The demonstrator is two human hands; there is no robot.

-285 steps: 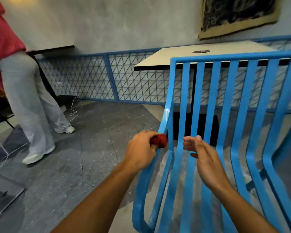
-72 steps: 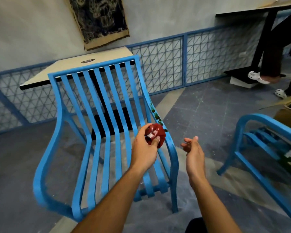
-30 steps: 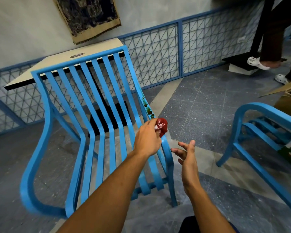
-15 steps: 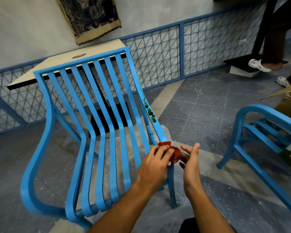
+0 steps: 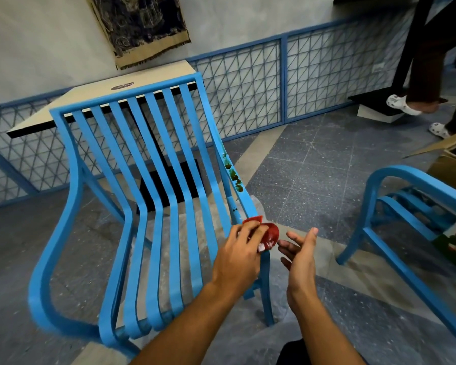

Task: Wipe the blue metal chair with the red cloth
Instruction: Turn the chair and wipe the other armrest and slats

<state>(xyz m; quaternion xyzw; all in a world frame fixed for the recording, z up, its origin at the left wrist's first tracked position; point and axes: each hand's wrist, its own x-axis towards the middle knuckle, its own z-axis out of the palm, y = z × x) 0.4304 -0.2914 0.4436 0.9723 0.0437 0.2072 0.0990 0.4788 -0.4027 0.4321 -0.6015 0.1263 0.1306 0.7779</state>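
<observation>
The blue metal chair with slatted back and seat stands in front of me. Dark green spots mark its right side rail. My left hand presses the red cloth against that right rail, where seat and rail meet, below the spots. My right hand hovers just right of the cloth with fingers spread, holding nothing.
A second blue chair stands at the right with a cardboard box behind it. A beige table sits behind the first chair against a blue mesh fence. A person's legs are at top right.
My left hand with the cloth slid down the right rail from beside the green spots to the seat's right edge. My right hand rose closer to the cloth.
</observation>
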